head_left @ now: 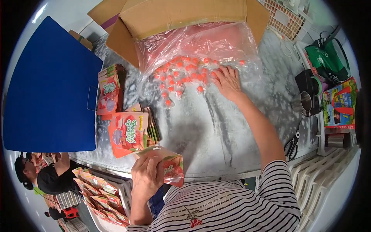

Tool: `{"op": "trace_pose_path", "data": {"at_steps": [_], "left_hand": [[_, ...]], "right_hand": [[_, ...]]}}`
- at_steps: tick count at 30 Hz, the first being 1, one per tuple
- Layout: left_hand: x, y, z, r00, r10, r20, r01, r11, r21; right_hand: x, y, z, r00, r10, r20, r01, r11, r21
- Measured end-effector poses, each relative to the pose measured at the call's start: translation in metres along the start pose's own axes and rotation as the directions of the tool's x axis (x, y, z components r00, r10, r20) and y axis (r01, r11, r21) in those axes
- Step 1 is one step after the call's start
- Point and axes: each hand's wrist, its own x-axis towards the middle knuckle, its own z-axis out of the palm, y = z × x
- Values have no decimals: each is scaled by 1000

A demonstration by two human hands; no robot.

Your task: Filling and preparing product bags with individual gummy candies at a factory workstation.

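Note:
At the front edge of the table, my left hand [146, 174] grips a pink and green candy pouch [174, 171]; whether its mouth is open I cannot tell. My right hand [228, 82] reaches farther out, palm down, with fingers stretched over the right side of a spread of candies. These red candies [189, 71], each in a clear wrapper, lie loose on the grey marbled table [193, 127]. Behind them, a clear plastic liner [197, 36] spills from a cardboard box [185, 13] holding a pink mass. Flat pouches [129, 133] lie stacked just beyond my left hand.
Another pouch stack [110, 89] stands by a blue panel [54, 92]. Below left, a white tray [116, 228] holds several pouches. Black scissors [292, 147], a metal cup [302, 102] and a green bag [328, 60] are at right. A person [48, 174] is at far left.

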Motion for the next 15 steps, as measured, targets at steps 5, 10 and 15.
{"op": "trace_pose_path", "data": {"at_steps": [5,10,15], "left_hand": [[-7,-3,5,996,75,-52,-74,997,15],[-10,2,4,993,100,-60,-102,994,-27],[-17,2,-1,987,139,-81,-143,989,-38]], "right_hand": [[-61,-24,-3,990,-97,-103,92,994,-56],[-132,-67,-32,995,-100,20,97,988,120],[-177,-77,-54,991,-49,122,-25,842,538]]}}
